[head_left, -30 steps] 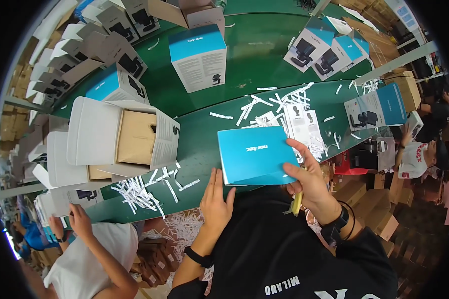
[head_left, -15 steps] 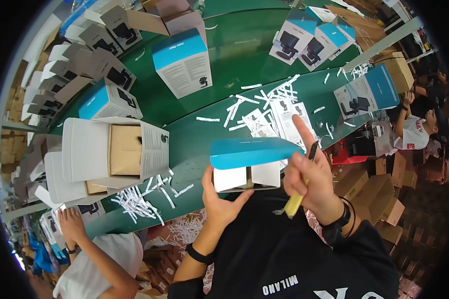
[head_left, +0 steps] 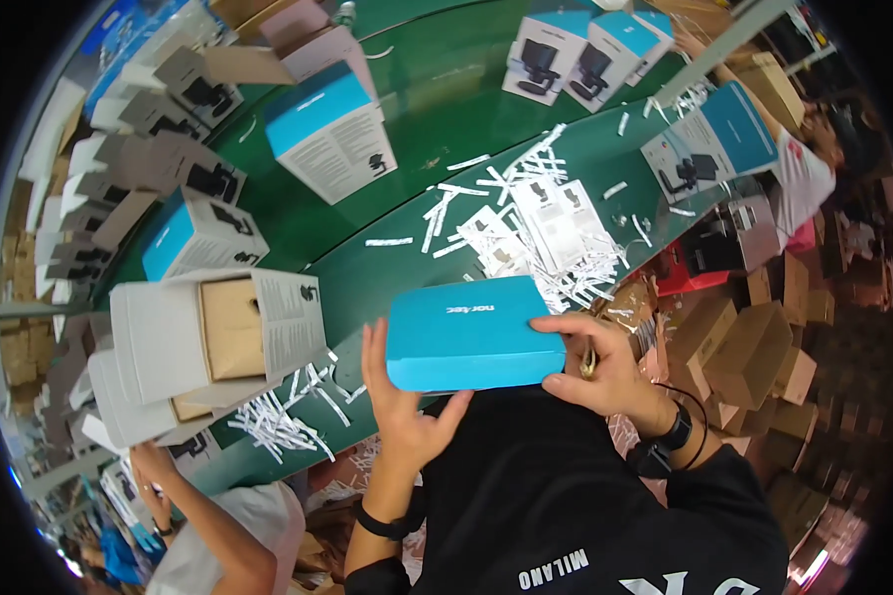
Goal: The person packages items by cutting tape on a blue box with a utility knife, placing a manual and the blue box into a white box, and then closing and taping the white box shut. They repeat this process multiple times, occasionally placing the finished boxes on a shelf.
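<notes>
Box in hand: a blue-topped box (head_left: pixel 474 332), closed, lid up, at the near edge of the green surface (head_left: pixel 357 297); whether it rests there, cannot tell.
Left hand: the left hand (head_left: pixel 407 421) clamped on the box's near left corner, fingers up the left side, thumb along the near side.
Right hand: the right hand (head_left: pixel 605 372) clamped on the right end, index finger on top, thumb at the near edge; a narrow yellowish thing (head_left: pixel 588 359) tucked in it, mostly hidden.
Wrists: dark watch (head_left: pixel 677 426) on the right, dark band (head_left: pixel 382 521) on the left.
Open box: pale open box (head_left: pixel 293 312) to the left, flaps spread, brown insert (head_left: pixel 231 347) inside.
Paper: printed leaflets (head_left: pixel 556 223) just beyond the held box, among loose white strips; second heap of strips (head_left: pixel 273 426) near the left hand.
Other boxes: one blue-and-white box (head_left: pixel 332 149) upright on the far side; another (head_left: pixel 714 149) to the right; open boxes (head_left: pixel 89 198) crowded at far left.
Neighbour: a co-worker's hand (head_left: pixel 154 464) beside the open boxes, lower left.
</notes>
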`<state>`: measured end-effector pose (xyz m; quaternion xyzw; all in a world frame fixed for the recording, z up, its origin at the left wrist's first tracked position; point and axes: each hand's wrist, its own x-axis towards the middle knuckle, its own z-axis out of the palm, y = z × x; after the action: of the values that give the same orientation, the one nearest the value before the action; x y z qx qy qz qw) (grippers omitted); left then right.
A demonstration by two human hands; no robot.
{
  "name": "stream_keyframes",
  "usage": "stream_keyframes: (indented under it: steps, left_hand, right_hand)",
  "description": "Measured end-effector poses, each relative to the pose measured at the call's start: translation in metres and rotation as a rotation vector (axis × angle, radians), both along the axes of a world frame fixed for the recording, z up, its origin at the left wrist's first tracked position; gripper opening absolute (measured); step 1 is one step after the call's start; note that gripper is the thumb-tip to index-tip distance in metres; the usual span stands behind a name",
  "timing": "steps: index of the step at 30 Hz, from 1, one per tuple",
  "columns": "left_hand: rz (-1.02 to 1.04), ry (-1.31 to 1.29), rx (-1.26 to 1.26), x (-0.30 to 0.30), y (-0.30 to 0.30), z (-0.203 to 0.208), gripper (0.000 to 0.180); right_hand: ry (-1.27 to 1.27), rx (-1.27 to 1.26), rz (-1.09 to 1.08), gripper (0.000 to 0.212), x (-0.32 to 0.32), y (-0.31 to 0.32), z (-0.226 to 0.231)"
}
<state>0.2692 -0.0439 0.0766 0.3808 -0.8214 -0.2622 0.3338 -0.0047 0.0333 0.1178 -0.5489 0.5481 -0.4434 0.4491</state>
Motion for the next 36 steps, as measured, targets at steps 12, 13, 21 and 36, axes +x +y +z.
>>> stream_keyframes:
  steps: [12,13,21,36]
  left_hand:
    - [-0.283,-0.407,-0.1,-0.028,0.025,0.002,0.047]
    - [-0.289,-0.423,-0.085,-0.026,0.027,0.004,0.045]
    - [-0.296,0.038,-0.297,0.049,0.013,-0.017,0.056]
    - [-0.158,0.347,0.598,0.017,-0.011,-0.007,0.081]
  right_hand:
    - [0.389,-0.113,0.007,0.061,0.015,-0.012,0.021]
    - [0.463,-0.163,0.002,0.062,0.016,-0.007,0.014]
    - [0.694,-0.362,-0.051,0.065,0.02,0.003,-0.027]
    - [0.654,-0.328,-0.09,0.069,0.032,0.012,-0.028]
